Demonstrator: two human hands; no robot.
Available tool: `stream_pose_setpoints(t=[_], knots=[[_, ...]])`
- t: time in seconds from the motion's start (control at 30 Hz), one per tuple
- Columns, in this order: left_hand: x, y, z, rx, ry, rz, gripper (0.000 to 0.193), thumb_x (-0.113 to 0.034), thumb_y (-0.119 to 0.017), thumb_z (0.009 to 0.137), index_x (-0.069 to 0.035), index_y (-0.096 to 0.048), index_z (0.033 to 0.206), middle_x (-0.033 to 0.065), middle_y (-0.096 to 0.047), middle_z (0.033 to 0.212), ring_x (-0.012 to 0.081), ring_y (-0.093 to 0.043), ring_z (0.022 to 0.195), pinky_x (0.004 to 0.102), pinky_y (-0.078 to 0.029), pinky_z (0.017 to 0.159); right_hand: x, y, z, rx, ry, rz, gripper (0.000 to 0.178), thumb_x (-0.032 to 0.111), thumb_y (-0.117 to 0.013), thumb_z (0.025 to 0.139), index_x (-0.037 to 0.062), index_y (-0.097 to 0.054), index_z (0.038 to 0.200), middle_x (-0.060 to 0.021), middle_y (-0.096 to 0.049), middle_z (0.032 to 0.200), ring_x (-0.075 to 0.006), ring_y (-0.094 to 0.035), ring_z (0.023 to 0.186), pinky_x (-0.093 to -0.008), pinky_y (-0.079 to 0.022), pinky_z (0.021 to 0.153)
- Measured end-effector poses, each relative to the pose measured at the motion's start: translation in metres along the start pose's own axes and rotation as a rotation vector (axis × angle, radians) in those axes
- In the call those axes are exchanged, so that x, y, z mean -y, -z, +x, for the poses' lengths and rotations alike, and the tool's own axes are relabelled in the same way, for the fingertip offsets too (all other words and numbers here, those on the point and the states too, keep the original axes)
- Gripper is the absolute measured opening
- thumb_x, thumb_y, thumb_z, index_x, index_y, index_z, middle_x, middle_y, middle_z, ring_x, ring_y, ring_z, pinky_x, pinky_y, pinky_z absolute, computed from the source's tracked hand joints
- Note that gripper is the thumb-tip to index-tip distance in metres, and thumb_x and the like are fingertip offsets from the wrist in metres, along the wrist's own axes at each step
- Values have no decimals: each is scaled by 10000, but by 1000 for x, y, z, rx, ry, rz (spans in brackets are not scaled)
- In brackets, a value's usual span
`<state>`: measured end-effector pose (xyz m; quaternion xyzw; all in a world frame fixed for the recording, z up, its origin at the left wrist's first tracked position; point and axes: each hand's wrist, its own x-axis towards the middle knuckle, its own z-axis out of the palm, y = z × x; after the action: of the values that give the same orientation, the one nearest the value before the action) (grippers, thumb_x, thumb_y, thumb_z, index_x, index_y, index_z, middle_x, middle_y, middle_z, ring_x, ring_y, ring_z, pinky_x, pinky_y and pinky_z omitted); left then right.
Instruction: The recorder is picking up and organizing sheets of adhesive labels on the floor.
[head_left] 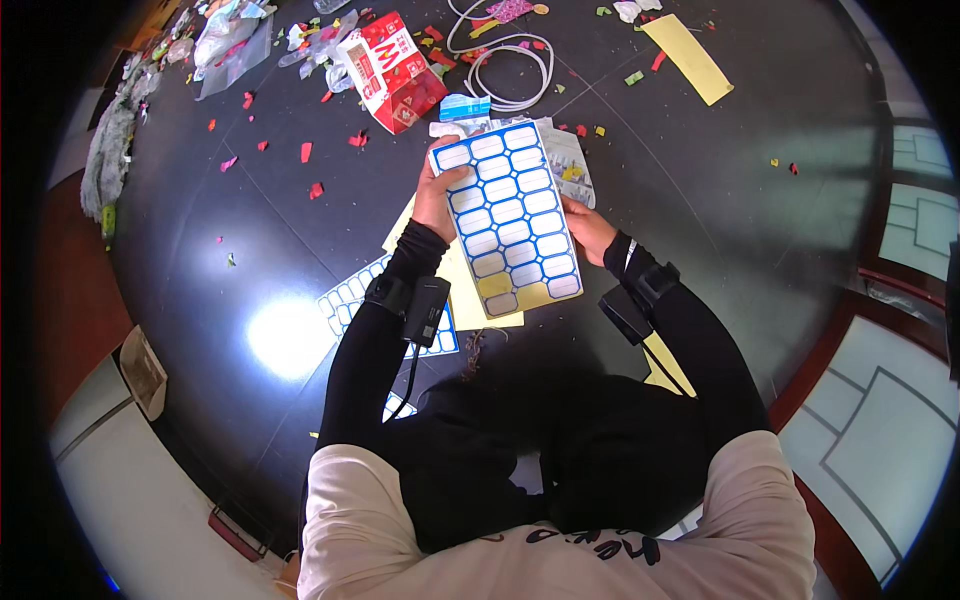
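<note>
A white sheet of blue-bordered label stickers (513, 228) is held up in front of me, tilted slightly. My left hand (436, 197) is closed on its upper left edge, the thumb lying on the front and the other fingers mostly hidden. At the right edge my right hand (590, 230) grips the same sheet, its fingertips out of sight behind it. A yellow patch tints the sheet's lower left corner. Under it on the floor are yellow paper (466, 290) and another blue-bordered label sheet (440, 342), partly covered by my left forearm.
Beyond my hands stand a red and white box (385, 65), a coiled white cable (538, 88) and a printed paper (572, 165). A yellow strip (690, 60) lies far right. Coloured scraps dot the dark tiled floor, with plastic bags (228, 38) far left and glass-panelled doors (880, 420) on the right.
</note>
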<state>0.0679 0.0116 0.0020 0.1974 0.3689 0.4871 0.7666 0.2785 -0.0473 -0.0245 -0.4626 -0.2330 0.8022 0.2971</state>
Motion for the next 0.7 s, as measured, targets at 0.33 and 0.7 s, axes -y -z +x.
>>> stream_pose_setpoints(t=[0.33, 0.7], knots=[[6, 9, 9, 25, -147, -18, 300, 53, -439, 739, -106, -432, 994, 103, -548, 988, 240, -566, 889, 358, -487, 765, 8, -8, -2, -26, -52, -41, 514, 418, -310, 891, 47, -355, 1244, -82, -455, 1202, -171, -465, 1061, -284, -380, 867], [-5, 7, 9, -54, -76, 107, 281, 31, -447, 762, -92, -448, 1014, 99, -548, 1030, 228, -569, 874, 329, -490, 759, 5, -7, -5, 183, -22, 167, 368, 130, -441, 877, 17, -355, 1216, -90, -481, 1149, -185, -483, 1037, -322, -390, 886]])
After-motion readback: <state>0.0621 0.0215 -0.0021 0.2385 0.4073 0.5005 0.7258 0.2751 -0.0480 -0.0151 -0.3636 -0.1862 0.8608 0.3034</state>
